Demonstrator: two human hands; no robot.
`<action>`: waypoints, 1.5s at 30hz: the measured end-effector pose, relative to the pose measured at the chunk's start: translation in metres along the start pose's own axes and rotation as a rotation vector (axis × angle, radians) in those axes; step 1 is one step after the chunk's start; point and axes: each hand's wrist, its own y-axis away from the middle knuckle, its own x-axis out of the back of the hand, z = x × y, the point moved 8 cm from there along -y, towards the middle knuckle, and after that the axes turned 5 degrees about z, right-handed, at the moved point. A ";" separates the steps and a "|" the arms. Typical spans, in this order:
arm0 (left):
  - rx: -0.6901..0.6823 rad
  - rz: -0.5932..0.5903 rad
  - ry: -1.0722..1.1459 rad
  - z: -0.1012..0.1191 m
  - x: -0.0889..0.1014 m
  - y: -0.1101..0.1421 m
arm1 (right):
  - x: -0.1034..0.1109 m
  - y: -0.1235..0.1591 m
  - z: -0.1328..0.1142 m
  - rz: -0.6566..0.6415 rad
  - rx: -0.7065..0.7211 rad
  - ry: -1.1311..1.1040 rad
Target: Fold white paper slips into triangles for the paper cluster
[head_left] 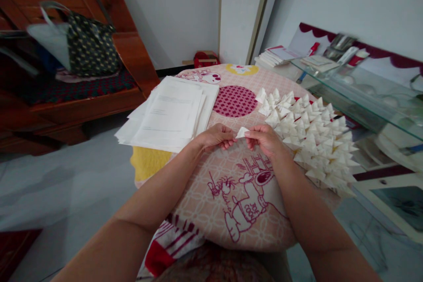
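Observation:
A small white folded paper piece (242,132) is between my two hands above the middle of the cloth-covered table. My right hand (264,139) pinches its right side between thumb and fingers. The fingers of my left hand (217,135) are curled closed, with the fingertips at the paper's left corner. Just right of my right hand stands a large cluster of pointed folded paper pieces (310,130), set close together in rows. Left of my left hand lies a stack of paper sheets (168,114) with faint print on the top one.
A pink patterned tablecloth (244,224) covers the round table. On the right is a glass shelf (370,101) with papers and small items by it. A wooden bench (82,101) holding a polka-dot bag (92,44) stands at the left.

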 end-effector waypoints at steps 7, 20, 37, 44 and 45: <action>-0.106 0.049 -0.036 0.006 0.002 0.000 | 0.001 0.001 -0.003 0.049 0.025 0.023; -0.497 0.250 -0.476 0.035 0.002 0.008 | 0.007 0.001 -0.006 0.111 0.068 0.001; -0.472 0.043 -0.340 0.030 -0.008 0.010 | -0.013 0.006 -0.011 -0.078 0.086 0.039; -0.420 0.006 -0.247 0.025 -0.013 0.010 | -0.012 0.009 -0.019 -0.005 0.135 0.053; -0.427 -0.001 -0.251 0.025 -0.014 0.011 | -0.012 0.010 -0.019 -0.004 0.141 0.064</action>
